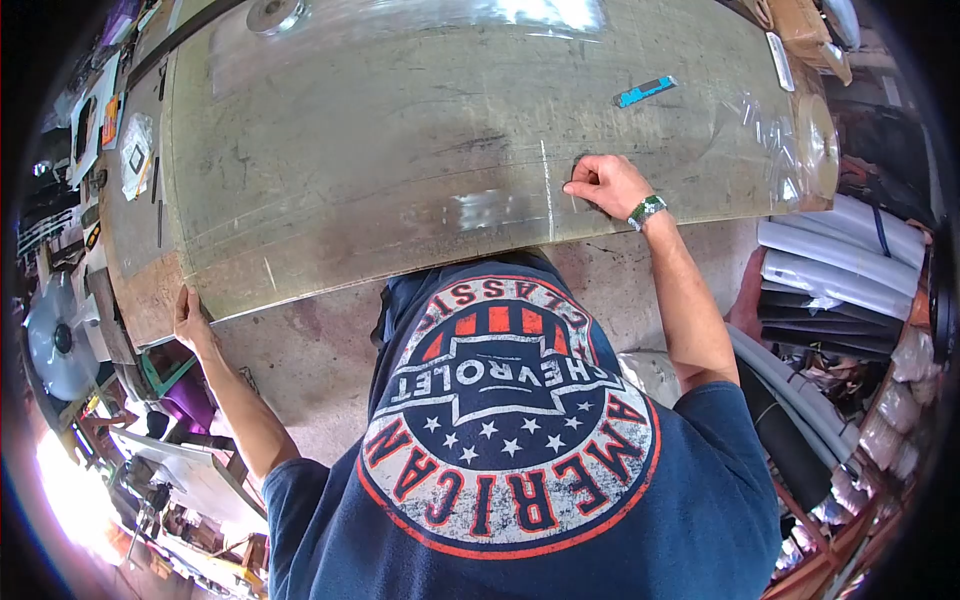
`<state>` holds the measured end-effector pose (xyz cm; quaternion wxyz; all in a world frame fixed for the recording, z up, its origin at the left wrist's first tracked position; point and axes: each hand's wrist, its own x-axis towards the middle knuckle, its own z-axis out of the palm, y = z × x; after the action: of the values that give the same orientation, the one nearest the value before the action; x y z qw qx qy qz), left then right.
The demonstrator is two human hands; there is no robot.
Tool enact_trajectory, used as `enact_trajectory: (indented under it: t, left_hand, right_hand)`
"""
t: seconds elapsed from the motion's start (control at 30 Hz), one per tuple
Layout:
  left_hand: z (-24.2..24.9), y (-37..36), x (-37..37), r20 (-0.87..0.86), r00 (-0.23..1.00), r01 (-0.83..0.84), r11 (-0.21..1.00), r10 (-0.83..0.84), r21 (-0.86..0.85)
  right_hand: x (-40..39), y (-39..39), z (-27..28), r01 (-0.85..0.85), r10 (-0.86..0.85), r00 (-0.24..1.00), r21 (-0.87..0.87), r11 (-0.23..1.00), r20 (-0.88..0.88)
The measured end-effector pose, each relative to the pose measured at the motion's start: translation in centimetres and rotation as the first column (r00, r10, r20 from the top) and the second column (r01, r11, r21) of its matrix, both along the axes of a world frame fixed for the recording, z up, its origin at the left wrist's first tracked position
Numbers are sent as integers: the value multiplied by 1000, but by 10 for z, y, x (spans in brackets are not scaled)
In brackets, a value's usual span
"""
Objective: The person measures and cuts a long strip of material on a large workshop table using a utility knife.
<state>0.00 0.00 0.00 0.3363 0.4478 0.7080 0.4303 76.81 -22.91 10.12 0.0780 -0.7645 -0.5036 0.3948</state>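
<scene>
A clear plastic sheet (360, 180) lies over the worktable. At its near left corner is my left hand (191, 318), fingers closed on the edge. My right hand (608, 187) is over the sheet near its front edge, thumb and fingertips pinched together. Whatever the pinch holds is too small to make out. Just left of that hand, a white marked line (547, 190) runs from the front edge inward. A blue and dark flat strip (645, 92) rests farther back on the sheet.
At the far left, a metal disc (275, 14) sits near the back edge. A small plastic bag (136, 155) and dark thin rods lie along the left side. Wrapped rolls (845, 250) are stacked to the right, below table height. A cardboard box (805, 35) stands at the back right.
</scene>
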Motion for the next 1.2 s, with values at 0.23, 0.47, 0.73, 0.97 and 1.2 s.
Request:
enact_trajectory:
  t: [0.23, 0.47, 0.73, 0.97, 1.2]
  left_hand:
    - [-14, -9, 17, 24, 999, -23, 999, 23, -34]
    - [-5, -2, 13, -18, 1000, -12, 1000, 12, -21]
    - [5, 11, -5, -65, 998, -5, 993, -2, -117]
    - [97, 1, 210, -700, 704, 305, 941, -118, 148]
    - [119, -98, 549, -417, -166, 985, -135, -894, -103]
  right_hand:
    - [10, -7, 6, -6, 6, 999, 8, 1000, 51]
    - [3, -2, 6, 7, -5, 996, -22, 1000, 84]
    - [0, 2, 2, 35, -29, 994, -56, 998, 105]
    - [6, -9, -14, 4, -10, 997, 71, 997, 82]
    - [10, -2, -13, 26, -25, 999, -6, 1000, 48]
